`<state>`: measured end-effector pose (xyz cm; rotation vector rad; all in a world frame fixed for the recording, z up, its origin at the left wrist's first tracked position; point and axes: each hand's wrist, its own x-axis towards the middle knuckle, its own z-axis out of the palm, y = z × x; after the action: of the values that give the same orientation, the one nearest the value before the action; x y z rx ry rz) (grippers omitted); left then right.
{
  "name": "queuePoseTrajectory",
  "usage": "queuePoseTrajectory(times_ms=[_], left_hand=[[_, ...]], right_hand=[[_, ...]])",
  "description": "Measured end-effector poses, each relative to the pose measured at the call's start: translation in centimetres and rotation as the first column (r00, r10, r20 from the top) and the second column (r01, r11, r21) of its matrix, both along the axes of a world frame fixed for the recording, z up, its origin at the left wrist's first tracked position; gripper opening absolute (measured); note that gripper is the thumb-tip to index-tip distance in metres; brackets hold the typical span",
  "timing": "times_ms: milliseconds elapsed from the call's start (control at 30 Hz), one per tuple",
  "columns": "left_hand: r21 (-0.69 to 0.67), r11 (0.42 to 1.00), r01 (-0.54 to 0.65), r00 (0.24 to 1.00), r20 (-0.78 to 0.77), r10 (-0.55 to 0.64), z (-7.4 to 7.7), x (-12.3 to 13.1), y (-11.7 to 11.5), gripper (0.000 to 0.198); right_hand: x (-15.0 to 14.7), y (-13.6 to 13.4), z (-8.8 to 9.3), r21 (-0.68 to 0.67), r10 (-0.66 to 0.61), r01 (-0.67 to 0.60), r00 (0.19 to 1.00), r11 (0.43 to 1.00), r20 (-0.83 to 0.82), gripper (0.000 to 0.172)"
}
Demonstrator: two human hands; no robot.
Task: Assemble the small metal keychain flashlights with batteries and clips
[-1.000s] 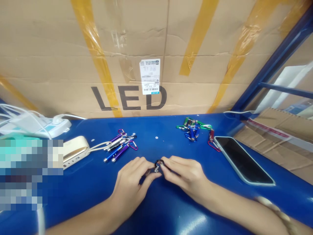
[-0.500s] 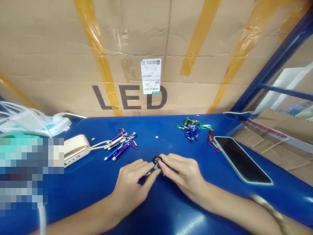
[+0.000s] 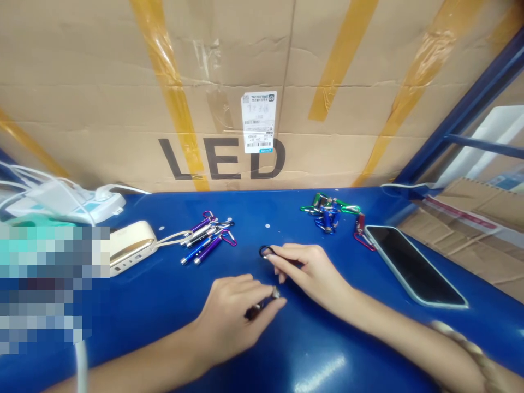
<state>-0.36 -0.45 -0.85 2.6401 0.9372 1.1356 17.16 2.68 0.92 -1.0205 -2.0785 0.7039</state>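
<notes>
My left hand (image 3: 235,311) is closed around a small dark cylinder with a silvery end (image 3: 275,293), probably a mini flashlight; most of it is hidden by the fingers. Above and to its right, my right hand (image 3: 315,267) pinches a black carabiner (image 3: 266,251) by one end, its curved loop pointing left. The hands are apart over the blue table (image 3: 262,338). Beyond them to the left lie several slim penlights (image 3: 208,251) in purple, blue, silver and black with carabiners. At the back right is a heap of short blue and green key-ring flashlights (image 3: 327,218).
A red key-ring flashlight (image 3: 360,224) touches the phone (image 3: 413,265) on the right. On the left are a cream power bank (image 3: 133,243) with a strap loop and a white power strip (image 3: 108,204) with cables. A large cardboard box (image 3: 229,65) walls off the back.
My hands have moved apart. The right one has drawn the black carabiner up and away, while the left has come lower and rightward with the dark cylinder. The view has shifted slightly.
</notes>
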Motion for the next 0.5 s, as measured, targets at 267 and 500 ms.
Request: queuePoseTrajectory(times_ms=[267,500], left_hand=[[-0.138,0.99,0.002,0.999,0.048,0.005,0.1,-0.2,0.2,0.013],[-0.123,0.992,-0.018,1.0,0.009,0.019,-0.3,-0.4,0.6,0.013]], right_hand=[[5.0,1.6,2.4,0.142,-0.257,0.216,0.862,0.966,0.438,0.029],[17.6,0.0,9.7,0.504,-0.774,0.59,0.516,0.631,0.366,0.026]])
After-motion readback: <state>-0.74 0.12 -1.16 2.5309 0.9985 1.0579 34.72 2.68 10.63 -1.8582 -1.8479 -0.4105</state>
